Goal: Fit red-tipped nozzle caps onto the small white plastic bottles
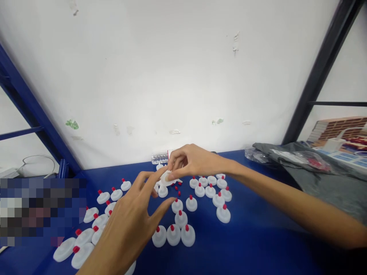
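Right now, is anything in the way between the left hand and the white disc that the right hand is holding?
Nothing visible: the left hand's index finger already reaches the white disc in the right hand. Loose red caps lie below, beside that path.

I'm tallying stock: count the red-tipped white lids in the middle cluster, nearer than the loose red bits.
6: three lids in the nearest row, one lid just behind them, two lids farther back. The left hand may hide more.
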The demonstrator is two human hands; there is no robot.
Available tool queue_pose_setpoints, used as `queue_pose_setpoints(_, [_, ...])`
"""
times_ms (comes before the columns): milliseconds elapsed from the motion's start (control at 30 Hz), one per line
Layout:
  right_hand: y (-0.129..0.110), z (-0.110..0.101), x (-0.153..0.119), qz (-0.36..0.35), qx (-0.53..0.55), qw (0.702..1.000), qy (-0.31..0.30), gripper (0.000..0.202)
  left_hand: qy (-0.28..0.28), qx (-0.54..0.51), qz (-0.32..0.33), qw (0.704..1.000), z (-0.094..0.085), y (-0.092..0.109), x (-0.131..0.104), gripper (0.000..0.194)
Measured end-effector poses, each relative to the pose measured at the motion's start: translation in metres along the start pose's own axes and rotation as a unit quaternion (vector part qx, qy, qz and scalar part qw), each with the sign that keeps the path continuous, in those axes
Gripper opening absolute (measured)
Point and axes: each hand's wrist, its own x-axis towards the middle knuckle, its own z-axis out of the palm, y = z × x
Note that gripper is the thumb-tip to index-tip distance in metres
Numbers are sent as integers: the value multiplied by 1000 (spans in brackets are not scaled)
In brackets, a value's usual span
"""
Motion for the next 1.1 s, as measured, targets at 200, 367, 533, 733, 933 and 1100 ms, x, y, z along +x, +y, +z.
queue_pose_setpoints(200, [-15,3,-3,10,97,995,-23,34,59,11,18,998,-4,3,-2,31])
queue_pose_setpoints(367, [16,0,5,7,-9,1000,4,29,103,24,-70,992,-9,11,0,33])
queue_pose_setpoints(533, [43,16,8,-4,-207,976,-74,9,105,7,-131,986,-11,14,2,29])
queue_pose_setpoints(733, [53,33,10,32,-240,960,-138,8,97,35,-91,990,-5,3,2,25])
queue_pose_setpoints(933, [58,36,11,37,-255,958,-125,7,116,40,-88,989,-6,3,0,36])
queue_pose_setpoints(1100, [48,23,7,26,-242,964,-105,11,101,45,-87,990,-4,1,0,31])
